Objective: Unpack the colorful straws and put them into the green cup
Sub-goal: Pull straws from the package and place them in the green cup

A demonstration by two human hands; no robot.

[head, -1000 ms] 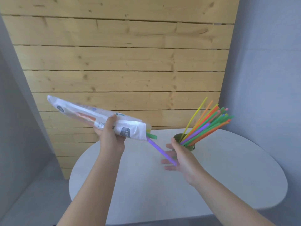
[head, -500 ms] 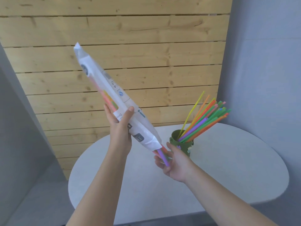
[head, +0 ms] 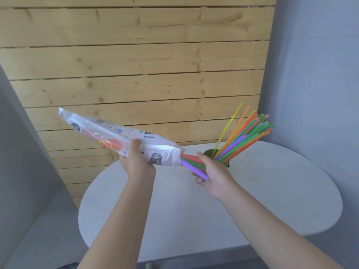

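While the left hand (head: pixel 138 164) clamped the crinkly packet (head: pixel 120 138) mid-length, the right hand (head: pixel 211 171) pinched the protruding straws (head: pixel 191 164) near its mouth. Light, slick and bendy, they probably wanted bunching close to their ends. Others already fanned from the green cup (head: pixel 210 153) on the table (head: pixel 272 191).

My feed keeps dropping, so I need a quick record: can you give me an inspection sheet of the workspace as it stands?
Surface: round white table, bare apart from the cup.
Job's things: green cup at the far side, holding a fan of straws leaning right; plastic bag held in the air with more straws inside; purple, green and red straw ends stick out of its open mouth.
Clutter: nothing seen.
Grippers: left hand holds the bag; right hand grips the straw ends.
Cables: nothing seen.
Surroundings: wooden plank wall behind, grey wall to the right.
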